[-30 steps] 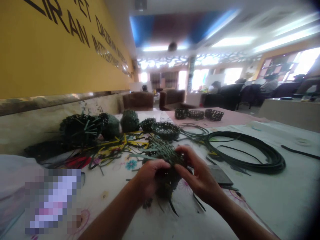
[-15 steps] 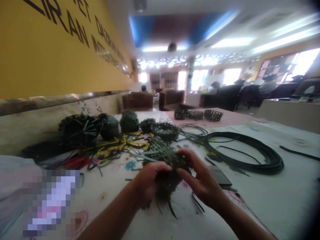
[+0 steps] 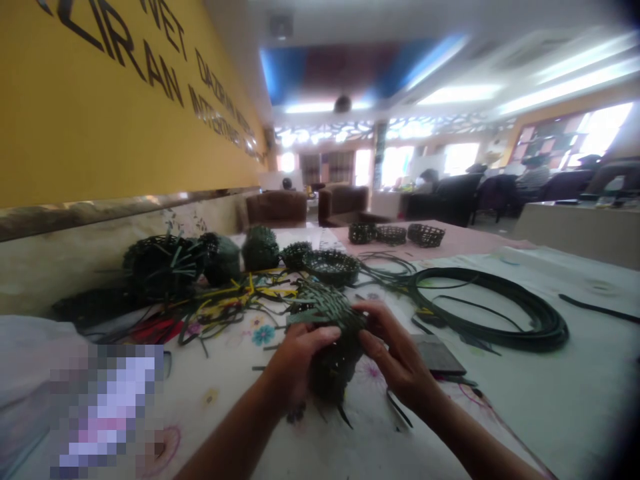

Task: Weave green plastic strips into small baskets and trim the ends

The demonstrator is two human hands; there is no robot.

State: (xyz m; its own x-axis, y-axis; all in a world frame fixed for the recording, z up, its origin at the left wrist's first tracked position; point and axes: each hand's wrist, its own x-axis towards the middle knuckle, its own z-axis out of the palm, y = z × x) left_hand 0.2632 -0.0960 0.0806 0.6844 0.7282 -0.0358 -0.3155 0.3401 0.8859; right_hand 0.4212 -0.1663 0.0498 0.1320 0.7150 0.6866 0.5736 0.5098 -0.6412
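A partly woven dark green basket [image 3: 330, 303] of flat strips is held between both hands over the table, loose strip ends sticking out to the left and below. My left hand [image 3: 295, 357] grips its left side, thumb lying on top of the weave and the other fingers mostly hidden. On the opposite side my right hand [image 3: 395, 350] pinches the edge with thumb and fingertips. Behind it stands a low open woven basket [image 3: 333, 265]. Right of my right hand lies a flat grey slab [image 3: 440, 355], with a cut strip [image 3: 400, 408] in front of it.
A coil of dark green strip [image 3: 543, 333] lies at right. Finished-looking woven baskets [image 3: 260, 248] stand at the back left, three small ones [image 3: 425, 235] on pink cloth. Yellow and green scraps [image 3: 225, 303] spread leftward. A pixelated object [image 3: 110, 407] lies front left. People sit farther back.
My left thumb has drawn back slightly to the left over the weave. The right fingers have shifted a little along the edge. The whole view has tilted slightly.
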